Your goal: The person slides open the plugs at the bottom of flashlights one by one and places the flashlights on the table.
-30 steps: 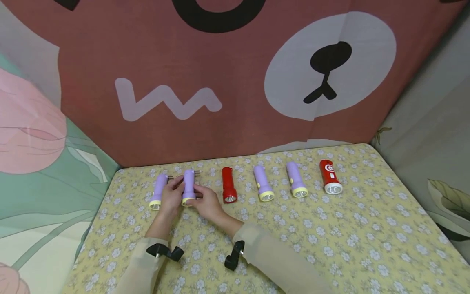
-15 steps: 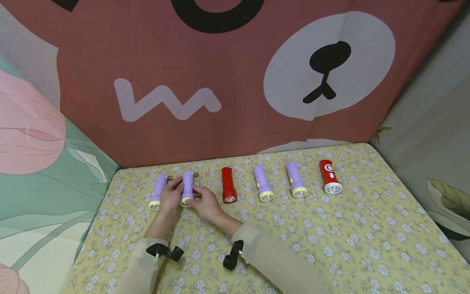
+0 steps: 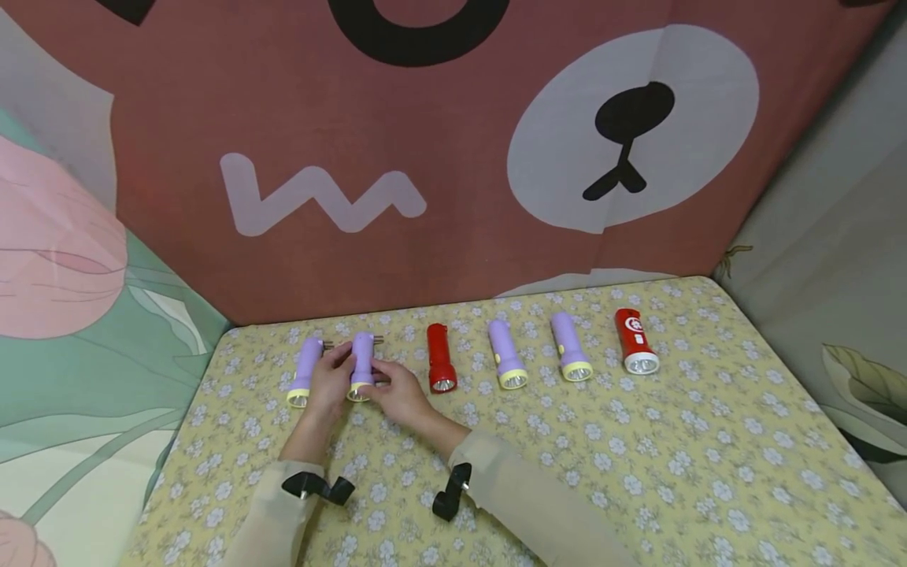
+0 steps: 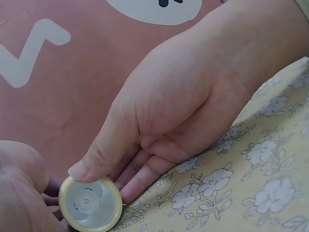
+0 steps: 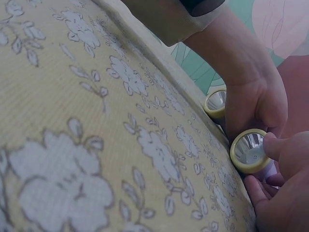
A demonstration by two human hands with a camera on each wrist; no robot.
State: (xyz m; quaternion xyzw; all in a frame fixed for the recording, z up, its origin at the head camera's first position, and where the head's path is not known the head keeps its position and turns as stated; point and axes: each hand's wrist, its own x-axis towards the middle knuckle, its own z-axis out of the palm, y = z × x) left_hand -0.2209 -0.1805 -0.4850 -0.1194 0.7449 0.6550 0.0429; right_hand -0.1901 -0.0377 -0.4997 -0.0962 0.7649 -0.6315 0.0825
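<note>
Left hand [image 3: 331,381] and right hand [image 3: 399,390] both grip one purple cylindrical plastic flashlight with yellow rim [image 3: 362,365]; right of this flashlight lies a red cylindrical plastic flashlight [image 3: 441,356].

Between the left hand [image 3: 331,383] and right hand [image 3: 401,394], the purple yellow-rimmed flashlight [image 3: 362,364] has been shifted very slightly leftward and toward the person. The head view has been turned a touch, the cartoon-face backdrop [image 3: 453,264] now being seen slightly lower.

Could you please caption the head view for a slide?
Both hands hold a purple, yellow-rimmed flashlight, one of six in a row on yellow floral cloth.
</note>
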